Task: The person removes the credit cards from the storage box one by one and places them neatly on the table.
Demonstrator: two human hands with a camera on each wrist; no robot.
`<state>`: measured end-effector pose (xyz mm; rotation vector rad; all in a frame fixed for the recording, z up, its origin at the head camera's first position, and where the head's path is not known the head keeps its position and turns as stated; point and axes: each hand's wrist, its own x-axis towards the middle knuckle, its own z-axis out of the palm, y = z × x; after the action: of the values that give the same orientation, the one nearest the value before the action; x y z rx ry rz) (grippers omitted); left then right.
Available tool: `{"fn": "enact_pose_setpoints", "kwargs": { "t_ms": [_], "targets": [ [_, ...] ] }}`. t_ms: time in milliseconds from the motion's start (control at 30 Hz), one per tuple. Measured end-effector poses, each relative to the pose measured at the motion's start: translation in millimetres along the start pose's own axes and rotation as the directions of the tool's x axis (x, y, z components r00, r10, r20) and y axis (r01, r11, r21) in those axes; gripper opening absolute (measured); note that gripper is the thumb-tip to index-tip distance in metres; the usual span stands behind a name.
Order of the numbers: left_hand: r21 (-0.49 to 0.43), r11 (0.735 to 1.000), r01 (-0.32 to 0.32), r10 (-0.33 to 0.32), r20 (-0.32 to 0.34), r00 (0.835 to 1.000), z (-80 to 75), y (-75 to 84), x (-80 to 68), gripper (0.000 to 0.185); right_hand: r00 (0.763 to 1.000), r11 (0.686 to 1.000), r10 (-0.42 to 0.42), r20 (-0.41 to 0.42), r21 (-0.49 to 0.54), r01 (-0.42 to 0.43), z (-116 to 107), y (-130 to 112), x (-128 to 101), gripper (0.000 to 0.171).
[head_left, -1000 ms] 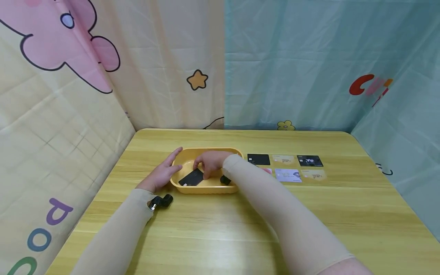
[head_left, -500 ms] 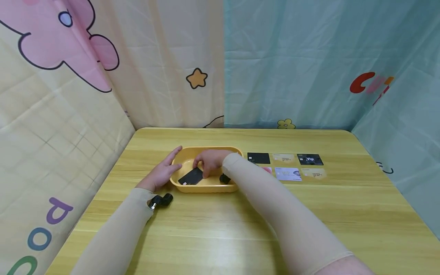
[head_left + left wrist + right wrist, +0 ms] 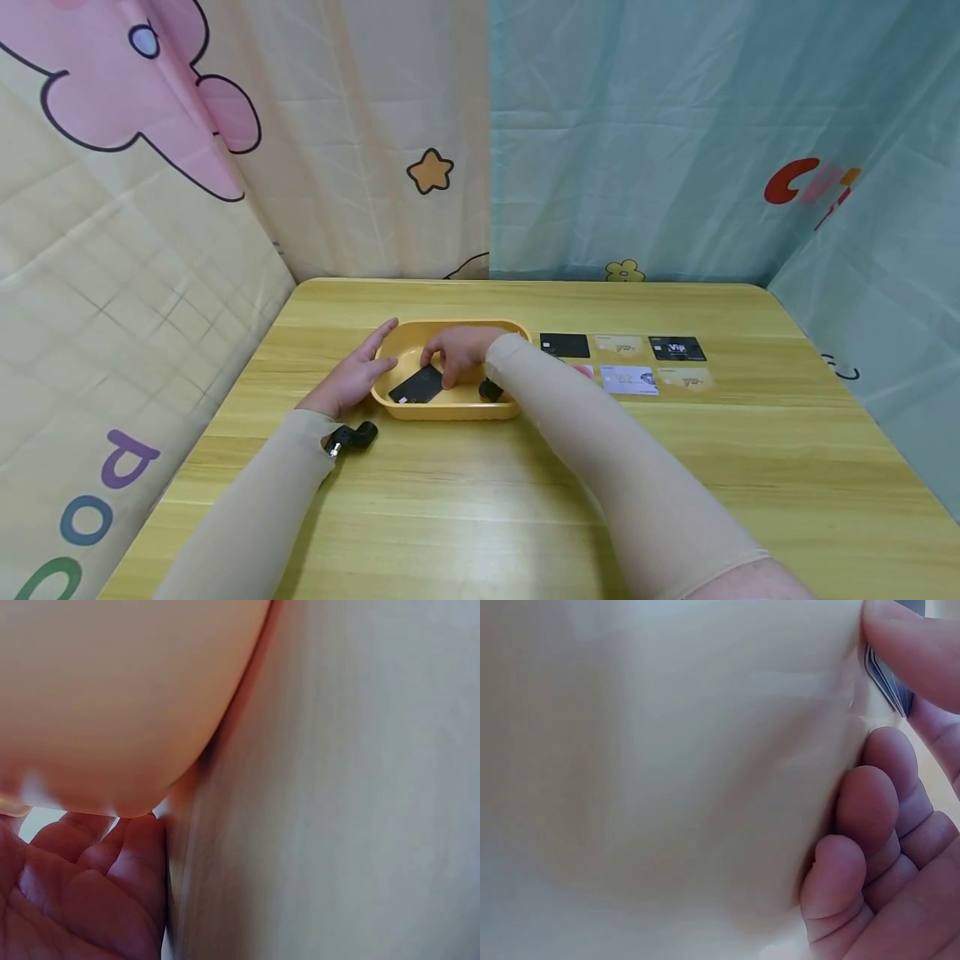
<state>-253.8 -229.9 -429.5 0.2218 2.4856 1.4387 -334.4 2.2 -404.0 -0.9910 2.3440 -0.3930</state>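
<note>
A yellow tray (image 3: 450, 412) sits on the wooden table, left of centre. A black card (image 3: 416, 387) lies tilted inside it. My right hand (image 3: 457, 354) reaches into the tray and pinches the card's right end. In the right wrist view the card's edge (image 3: 889, 682) shows between thumb and fingers (image 3: 870, 825), close against the tray wall (image 3: 667, 772). My left hand (image 3: 352, 379) rests with straight fingers against the tray's left outer side. The left wrist view shows only the palm (image 3: 82, 892) below the tray's rounded wall (image 3: 112, 697).
Several cards lie in two rows right of the tray: a black one (image 3: 564, 345), a gold one (image 3: 618, 344), a black VIP card (image 3: 677, 348), a pale one (image 3: 628, 381) and another gold one (image 3: 685, 380). Curtains close off the table's back and sides.
</note>
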Motion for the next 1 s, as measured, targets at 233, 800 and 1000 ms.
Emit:
{"fn": "enact_pose_setpoints", "kwargs": {
  "t_ms": [233, 800, 1000],
  "targets": [
    [0.014, 1.0, -0.007, 0.007, 0.003, 1.0, 0.0, 1.0, 0.3, 0.068, 1.0, 1.0, 0.005, 0.001, 0.003, -0.005, -1, -1, 0, 0.051],
    [-0.021, 1.0, -0.002, 0.002, 0.008, 1.0, 1.1, 0.7, -0.7, 0.068, 0.999, 0.999, 0.023, 0.033, 0.038, -0.024, -3, -4, -8, 0.055],
    [-0.033, 0.999, -0.006, 0.006, 0.016, 1.0, 0.8, 0.7, -0.6, 0.069, 1.0, 1.0, 0.025, 0.012, 0.015, -0.025, -2, -6, -10, 0.05]
  ]
}}
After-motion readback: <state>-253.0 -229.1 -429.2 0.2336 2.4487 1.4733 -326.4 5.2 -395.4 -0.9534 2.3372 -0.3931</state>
